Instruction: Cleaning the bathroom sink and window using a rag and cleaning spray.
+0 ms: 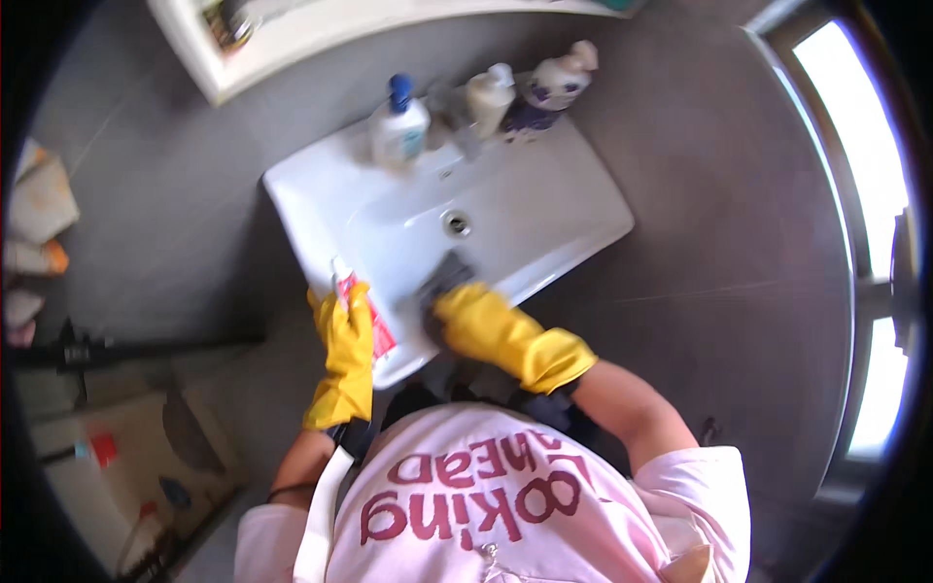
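Both of my hands wear yellow rubber gloves. At the left front corner of the white sink (559, 185), my left hand (342, 335) is closed around a red-and-white squeeze tube (383, 336), its narrow white end pointing away from me. My right hand (481, 319) presses a dark grey cloth (447, 275) against the basin's front slope. Motion blurs this cloth, and it lies nearer to me than the round drain (456, 224). The glove covers part of the tube.
Along the sink's back stand a white bottle with a blue cap (398, 131), a cream pump bottle (489, 99) and a purple-and-white pump bottle (556, 89). A blurred metal faucet (460, 124) sits between them. A white shelf (321, 24) overhangs the far side.
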Motion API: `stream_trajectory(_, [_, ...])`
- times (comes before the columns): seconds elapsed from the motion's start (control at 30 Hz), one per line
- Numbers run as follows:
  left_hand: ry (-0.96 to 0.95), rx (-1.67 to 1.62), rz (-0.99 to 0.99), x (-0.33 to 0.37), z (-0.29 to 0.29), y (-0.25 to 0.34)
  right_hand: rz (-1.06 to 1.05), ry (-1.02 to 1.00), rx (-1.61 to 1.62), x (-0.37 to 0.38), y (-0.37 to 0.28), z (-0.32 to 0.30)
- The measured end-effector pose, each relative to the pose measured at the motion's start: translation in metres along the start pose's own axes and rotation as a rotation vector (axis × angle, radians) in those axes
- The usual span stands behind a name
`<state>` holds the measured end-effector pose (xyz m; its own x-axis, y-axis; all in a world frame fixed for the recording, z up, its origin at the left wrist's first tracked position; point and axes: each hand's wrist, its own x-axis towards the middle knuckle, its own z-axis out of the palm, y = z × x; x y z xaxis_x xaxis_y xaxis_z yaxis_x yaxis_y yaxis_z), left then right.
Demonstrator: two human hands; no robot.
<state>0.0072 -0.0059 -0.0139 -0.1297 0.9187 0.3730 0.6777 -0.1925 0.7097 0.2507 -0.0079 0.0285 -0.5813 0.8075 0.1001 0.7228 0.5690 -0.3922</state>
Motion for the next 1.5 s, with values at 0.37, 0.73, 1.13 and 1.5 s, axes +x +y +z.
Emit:
stream_trajectory(0.37, [-0.088,0.078,0.06,-0.013,0.012,-0.028,0.577,0.202,0.068,-0.096,0.023,-0.18])
stream_trajectory(0.73, [-0.182,-0.079,0.077,0.023,0.002,0.059,0.602,1.256,-1.14,-0.241,0.028,-0.454])
stream_trajectory(1.13, [-0.293,-0.439,0.234,0.117,0.093,0.286,0.527,0.646,-1.023,-0.254,0.097,-0.476])
stream_trajectory(1.5, [-0.419,-0.581,0.18,0.209,0.175,0.396,0.722,0.611,-1.084,-0.165,0.11,-0.46])
